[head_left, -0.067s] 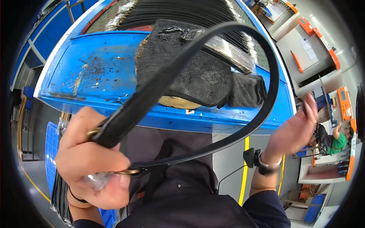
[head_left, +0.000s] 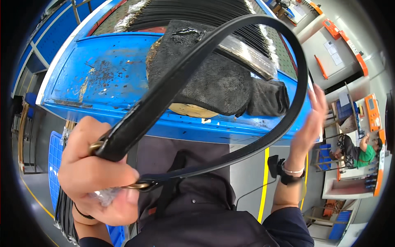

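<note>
My left hand (head_left: pixel 96 173) is closed around both ends of a black leather strap (head_left: pixel 302 74), which arcs out in a big loop. Brass-coloured rings (head_left: pixel 140 186) show at the ends, and a bit of clear plastic wrap (head_left: pixel 108 196) sticks out between my fingers. Blurred by motion, my right hand (head_left: pixel 309 125) is just outside the right curve of the loop, fingers stretched out and holding nothing. Whether it touches the strap I cannot tell. Beyond the loop, a black cloth (head_left: pixel 224 88) covers a round wooden block (head_left: pixel 193 110) on a blue bench (head_left: pixel 111 82).
Many black straps (head_left: pixel 193 10) with plastic-wrapped ends lie in a row at the back. A clear plastic-wrapped packet (head_left: pixel 247 55) rests on the cloth. A blue plastic crate (head_left: pixel 55 164) stands lower left. Far right, a person in a green top (head_left: pixel 367 155) sits near orange-edged equipment.
My right hand has moved left, closer to the strap's curve. The loop has shifted slightly up and to the right, while my left hand keeps its grip.
</note>
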The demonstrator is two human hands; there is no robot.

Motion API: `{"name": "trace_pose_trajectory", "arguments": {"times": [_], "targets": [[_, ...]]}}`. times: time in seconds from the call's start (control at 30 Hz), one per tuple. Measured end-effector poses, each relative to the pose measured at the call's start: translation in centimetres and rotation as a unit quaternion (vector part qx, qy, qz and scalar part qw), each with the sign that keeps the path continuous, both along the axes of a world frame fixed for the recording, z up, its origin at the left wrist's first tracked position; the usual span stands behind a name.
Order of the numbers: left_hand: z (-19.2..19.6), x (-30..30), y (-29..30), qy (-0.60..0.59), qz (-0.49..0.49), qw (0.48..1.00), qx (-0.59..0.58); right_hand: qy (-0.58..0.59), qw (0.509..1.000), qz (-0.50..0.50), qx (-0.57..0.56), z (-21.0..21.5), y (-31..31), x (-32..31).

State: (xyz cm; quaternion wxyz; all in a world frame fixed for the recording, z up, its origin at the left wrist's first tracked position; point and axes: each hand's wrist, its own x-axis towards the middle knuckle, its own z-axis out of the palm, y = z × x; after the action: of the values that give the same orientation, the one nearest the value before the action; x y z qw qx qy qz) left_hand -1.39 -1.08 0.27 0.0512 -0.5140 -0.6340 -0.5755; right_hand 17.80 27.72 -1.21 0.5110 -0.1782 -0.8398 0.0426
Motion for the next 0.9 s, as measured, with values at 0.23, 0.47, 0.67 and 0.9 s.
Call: {"name": "trace_pose_trajectory", "arguments": {"times": [0.23, 0.47, 0.67, 0.9], "targets": [[0.4, -1.0, 0.4, 0.088, -0.091, 0.991, -0.043, -0.097, 0.994, -0.026, -0.037, -0.5, 0.5, 2.1], [0.7, -0.4, 1.3, 0.119, -0.120, 0.983, -0.072, -0.130, 0.958, 0.255, -0.033, 2.7, -8.2, -1.0], [0.8, -0.2, 1.7, 0.109, -0.134, 0.983, -0.070, -0.242, 0.913, 0.329, 0.006, 2.9, -9.5, -2.5], [0.7, 0.0, 1.6, 0.099, -0.132, 0.984, -0.062, -0.278, 0.901, 0.330, 0.041, 3.4, -9.8, -2.8]]}}
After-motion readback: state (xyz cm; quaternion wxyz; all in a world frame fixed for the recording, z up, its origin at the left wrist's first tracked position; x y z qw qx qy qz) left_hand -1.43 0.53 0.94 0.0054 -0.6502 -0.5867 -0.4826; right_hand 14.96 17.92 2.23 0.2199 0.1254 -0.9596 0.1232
